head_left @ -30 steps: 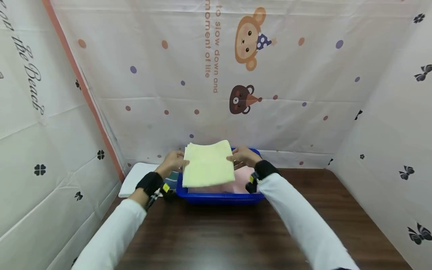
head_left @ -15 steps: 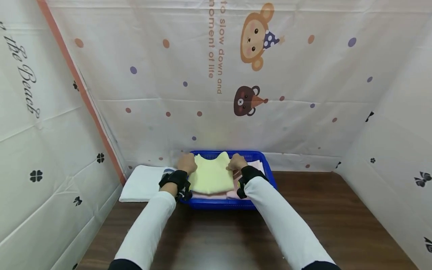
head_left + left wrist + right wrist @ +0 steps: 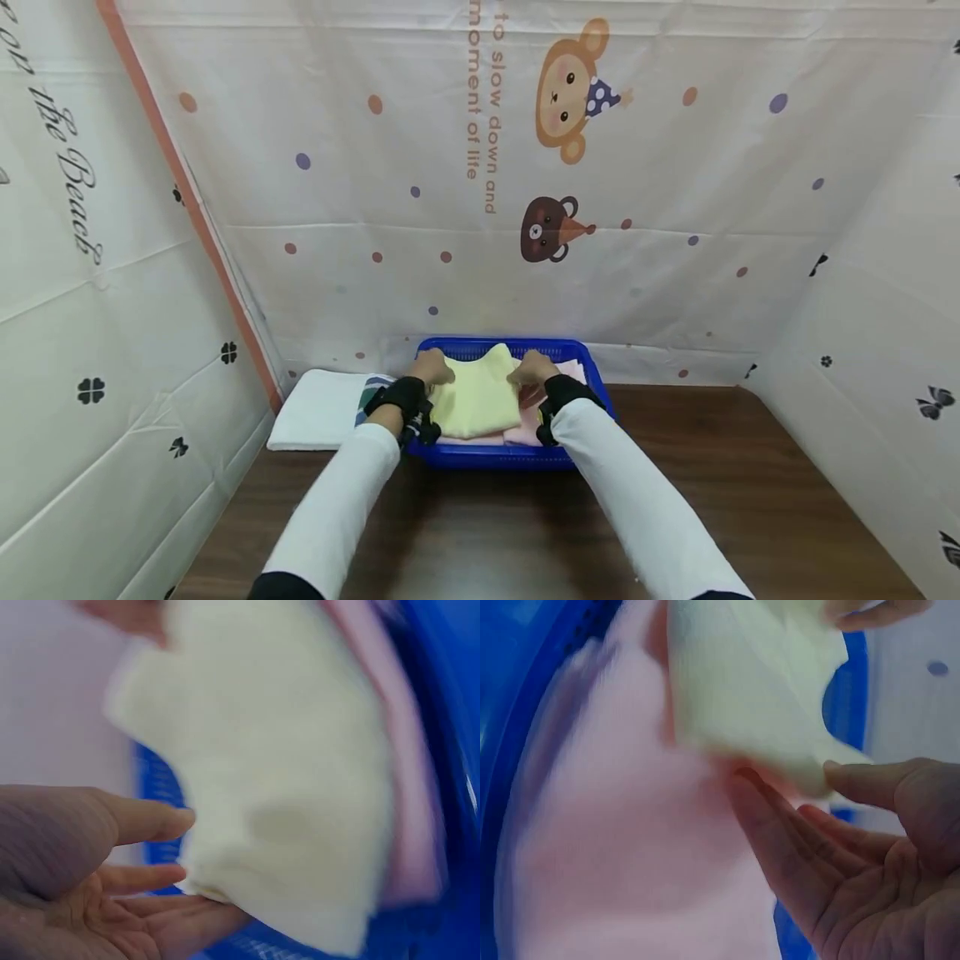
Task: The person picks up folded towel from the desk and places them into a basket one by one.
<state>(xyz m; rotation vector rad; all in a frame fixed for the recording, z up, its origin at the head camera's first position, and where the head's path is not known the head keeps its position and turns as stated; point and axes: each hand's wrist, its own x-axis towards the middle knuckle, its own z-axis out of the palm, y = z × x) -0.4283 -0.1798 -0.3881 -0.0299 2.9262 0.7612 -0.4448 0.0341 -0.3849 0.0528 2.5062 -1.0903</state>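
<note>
A folded pale yellow cloth (image 3: 480, 396) lies over pink cloths (image 3: 522, 433) in a blue plastic basket (image 3: 495, 457), its far edge dipping between two raised corners. At its left far corner is my left hand (image 3: 431, 367); in the left wrist view, fingers lie under the cloth and the thumb touches its edge. My right hand (image 3: 536, 367) pinches the right far corner, with the thumb (image 3: 862, 784) on top in the right wrist view and the other fingers beneath, over the pink cloth (image 3: 645, 840). The wrist views are partly blurred.
Left of the basket lies a folded white cloth (image 3: 315, 410), with a blue, green and white striped cloth (image 3: 371, 392) beside it. A printed curtain (image 3: 337, 192) rises behind the dark wooden table (image 3: 487, 525), and more curtain stands at both sides.
Both hands have lowered the yellow cloth from above the basket onto the pink cloths. Over the last half second it has barely moved.
</note>
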